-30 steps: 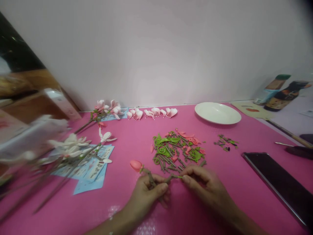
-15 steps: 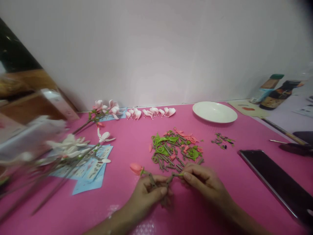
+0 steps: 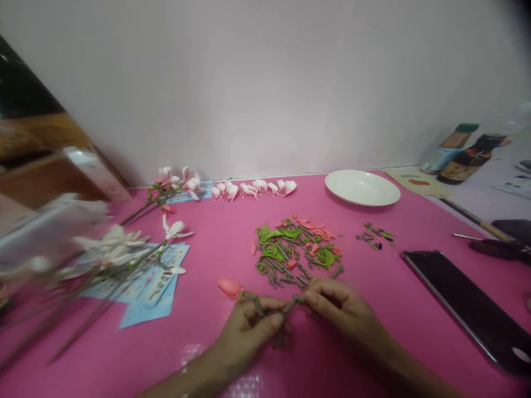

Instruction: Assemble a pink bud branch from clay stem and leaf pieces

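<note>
My left hand [image 3: 255, 326] is closed around a brown toy flower branch [image 3: 259, 305], whose coral-pink bud [image 3: 229, 287] sticks out to the left. One arm of this branch points right, toward my other hand. There my right hand [image 3: 338, 304] pinches at the branch's tip with thumb and forefinger; whatever small part sits between them is mostly covered. Just beyond both hands lies a pile of green, brown and coral plastic pieces [image 3: 286, 251].
Finished-looking flower stems [image 3: 112, 246] lie on blue printed sheets [image 3: 153, 309] at left. Rows of pale pink petals [image 3: 253, 189] and a white plate [image 3: 363, 188] are along the wall. A phone [image 3: 464, 309], small parts [image 3: 377, 235], a screwdriver [image 3: 498, 249] and bottles [image 3: 468, 160] are at right.
The light green piece visible at my right fingertips is now covered, and those fingers sit closer against the branch's tip. My left hand keeps its hold; the view has shifted slightly.
</note>
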### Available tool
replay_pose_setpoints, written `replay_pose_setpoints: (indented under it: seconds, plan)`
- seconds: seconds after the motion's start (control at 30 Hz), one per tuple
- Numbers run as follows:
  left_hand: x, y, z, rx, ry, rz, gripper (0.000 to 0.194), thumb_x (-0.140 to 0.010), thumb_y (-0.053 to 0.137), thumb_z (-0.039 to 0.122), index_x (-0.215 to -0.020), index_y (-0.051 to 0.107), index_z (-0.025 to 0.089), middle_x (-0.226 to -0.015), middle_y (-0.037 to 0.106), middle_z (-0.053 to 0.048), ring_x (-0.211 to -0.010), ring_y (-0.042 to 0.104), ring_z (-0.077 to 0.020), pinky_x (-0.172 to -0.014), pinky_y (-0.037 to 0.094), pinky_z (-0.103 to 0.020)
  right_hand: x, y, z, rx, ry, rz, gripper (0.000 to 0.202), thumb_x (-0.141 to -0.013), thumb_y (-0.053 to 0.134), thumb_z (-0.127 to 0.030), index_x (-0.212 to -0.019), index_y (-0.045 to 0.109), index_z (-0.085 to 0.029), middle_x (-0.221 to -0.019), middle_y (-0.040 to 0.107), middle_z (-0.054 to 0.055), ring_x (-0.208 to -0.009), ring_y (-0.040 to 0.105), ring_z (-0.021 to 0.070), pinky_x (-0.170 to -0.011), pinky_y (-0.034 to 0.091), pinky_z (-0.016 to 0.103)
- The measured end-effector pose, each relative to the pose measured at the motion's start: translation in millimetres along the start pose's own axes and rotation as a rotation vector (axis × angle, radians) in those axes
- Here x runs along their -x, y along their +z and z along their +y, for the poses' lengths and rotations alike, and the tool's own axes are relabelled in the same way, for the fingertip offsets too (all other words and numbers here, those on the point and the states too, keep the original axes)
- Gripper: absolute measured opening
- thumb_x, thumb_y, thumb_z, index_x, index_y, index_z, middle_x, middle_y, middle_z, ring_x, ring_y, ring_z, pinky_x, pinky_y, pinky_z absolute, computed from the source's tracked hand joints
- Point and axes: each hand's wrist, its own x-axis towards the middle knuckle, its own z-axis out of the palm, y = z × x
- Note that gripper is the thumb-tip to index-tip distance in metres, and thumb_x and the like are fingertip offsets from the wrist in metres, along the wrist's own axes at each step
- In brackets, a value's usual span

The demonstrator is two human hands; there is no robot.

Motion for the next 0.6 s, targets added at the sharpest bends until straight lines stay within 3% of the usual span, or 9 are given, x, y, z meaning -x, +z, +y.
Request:
replay_pose_setpoints:
  seconds: [0.17,0.37,0.6]
  plan:
    - [-0.7,0.6,-2.6,0.031,-0.009,0.064,0.031,-0.074,0.07,0.039,-0.092,0.072,0.014,-0.06,0.065,-0.003,-0.053,0.059,-0.0121,-0.053,0.044,-0.023,-0.7,-1.0,-0.3,0.033,-0.066,0.002,0.041,-0.09,0.041,-0.04,-0.059,0.055,-0.017,-0.059,0.054,0.0,-0.057,0.052,0.0123,-0.056,0.038,0.024]
    - [-1.3,-0.8,-6.2,0.048,0.015,0.09,0.024,-0.074,0.071,0.036,-0.083,0.069,0.013,-0.058,0.066,-0.002,-0.052,0.06,-0.0106,-0.053,0.046,-0.021,-2.1,0.5,-1.8,0.095,-0.059,0.138,0.021,-0.079,0.056,-0.032,-0.064,0.056,-0.017,-0.061,0.053,0.0,-0.06,0.05,0.0134,-0.056,0.039,0.025]
    - [-2.3,-2.3,-8.1,0.083,0.018,0.107,0.023,-0.072,0.074,0.035,-0.077,0.067,0.013,-0.056,0.066,0.0,-0.047,0.059,-0.0089,-0.048,0.044,-0.018,-0.8,3.5,-0.8,0.096,-0.227,0.113,0.024,-0.081,0.058,-0.029,-0.061,0.056,-0.017,-0.062,0.056,0.0,-0.06,0.052,0.0129,-0.058,0.041,0.025]
